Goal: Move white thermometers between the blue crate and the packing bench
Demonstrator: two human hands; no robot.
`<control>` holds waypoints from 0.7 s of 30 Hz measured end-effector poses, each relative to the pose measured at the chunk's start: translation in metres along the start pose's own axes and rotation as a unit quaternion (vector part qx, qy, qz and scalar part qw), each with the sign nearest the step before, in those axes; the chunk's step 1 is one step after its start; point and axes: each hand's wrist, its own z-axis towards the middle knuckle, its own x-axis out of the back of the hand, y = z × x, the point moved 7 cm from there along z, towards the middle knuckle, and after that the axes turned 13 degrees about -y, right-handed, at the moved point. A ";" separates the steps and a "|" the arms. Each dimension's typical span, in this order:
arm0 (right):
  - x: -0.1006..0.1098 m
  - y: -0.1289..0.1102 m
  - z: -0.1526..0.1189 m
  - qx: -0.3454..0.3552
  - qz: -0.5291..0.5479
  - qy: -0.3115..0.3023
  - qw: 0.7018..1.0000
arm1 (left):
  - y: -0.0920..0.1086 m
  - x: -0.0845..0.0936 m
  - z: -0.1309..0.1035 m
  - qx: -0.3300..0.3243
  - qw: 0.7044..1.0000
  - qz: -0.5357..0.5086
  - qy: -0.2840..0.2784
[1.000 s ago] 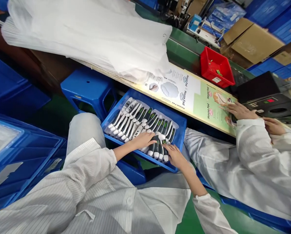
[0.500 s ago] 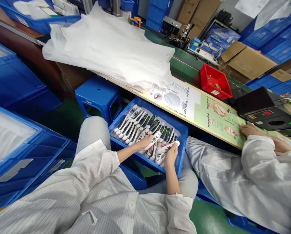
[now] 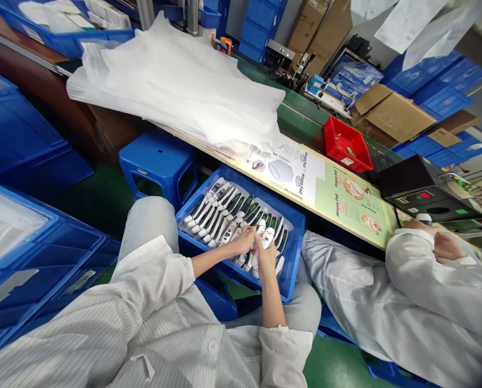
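Observation:
A blue bin [image 3: 295, 253] rests across my knees, filled with rows of white and dark handheld devices [image 3: 210, 218] that look like thermometers. Over its near right part, my right hand [image 3: 267, 256] is closed on a white device [image 3: 267, 237], held tilted upward. Close beside it, my left hand [image 3: 245, 240] has its fingers closed near a second white device [image 3: 261, 226]; whether it grips that one is hidden. The two hands nearly touch. More white devices lie under and around them in the bin.
White foam sheets [image 3: 176, 86] are piled on the bench beyond the bin. A red tray [image 3: 348, 145] and a black box [image 3: 428, 188] stand farther right. A co-worker's hands [image 3: 446, 245] are at the right. A blue stool [image 3: 160, 156] and blue crates [image 3: 34, 242] are at the left.
My right hand has moved left and turned its device more upright. My left hand has come closer to it, its device no longer lying across the fingers. The view has shifted slightly.

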 end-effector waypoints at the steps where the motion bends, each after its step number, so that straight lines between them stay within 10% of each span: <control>1: -0.001 -0.003 -0.002 -0.005 -0.010 0.014 1.000 | 0.000 -0.003 -0.001 0.007 1.000 -0.007 -0.007; 4: 0.016 -0.033 -0.007 0.001 -0.041 0.065 0.997 | 0.009 -0.010 -0.006 -0.006 0.998 -0.012 -0.067; 7: 0.061 -0.122 0.008 0.112 -0.134 0.154 0.973 | 0.021 -0.009 -0.013 -0.065 0.983 0.113 -0.126; 13: 0.104 -0.284 0.129 0.142 -0.338 0.115 0.923 | -0.006 -0.009 -0.014 -0.064 0.843 0.502 -0.181; 17: 0.096 -0.289 0.181 0.021 -0.500 0.113 0.858 | -0.023 -0.007 -0.008 -0.068 0.799 0.567 -0.187; 21: 0.082 -0.264 0.176 -0.016 -0.606 0.181 0.774 | -0.028 -0.004 -0.005 -0.055 0.797 0.570 -0.194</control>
